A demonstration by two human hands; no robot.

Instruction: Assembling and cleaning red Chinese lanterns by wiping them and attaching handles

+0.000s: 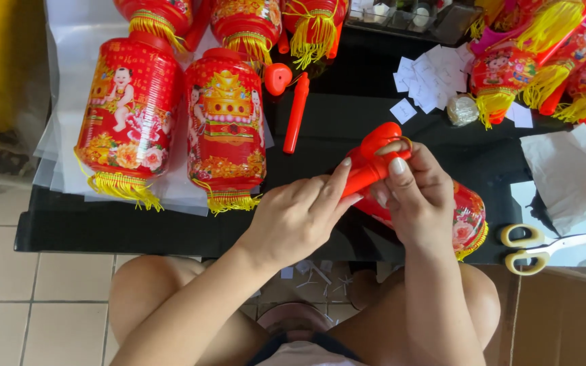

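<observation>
A red plastic handle (369,166) is pinched by the left hand (300,213) and right hand (412,193) above a lantern (466,217); a slip could crush the lantern's thin shell against the bench (69,227).

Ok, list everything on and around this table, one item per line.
finished lanterns: two, red with yellow fringe, lying on clear sheets at left
more lanterns: several, red, along the far edge and top right
loose handle stick: one, red, table centre
paper slips: a pile, white, far right of centre
scissors: one pair, yellow handles, near right edge
table: one, black
lantern in hand: one, red, under the right hand
handle: one, red, gripped by both hands
left hand: on the handle
right hand: on the handle
</observation>
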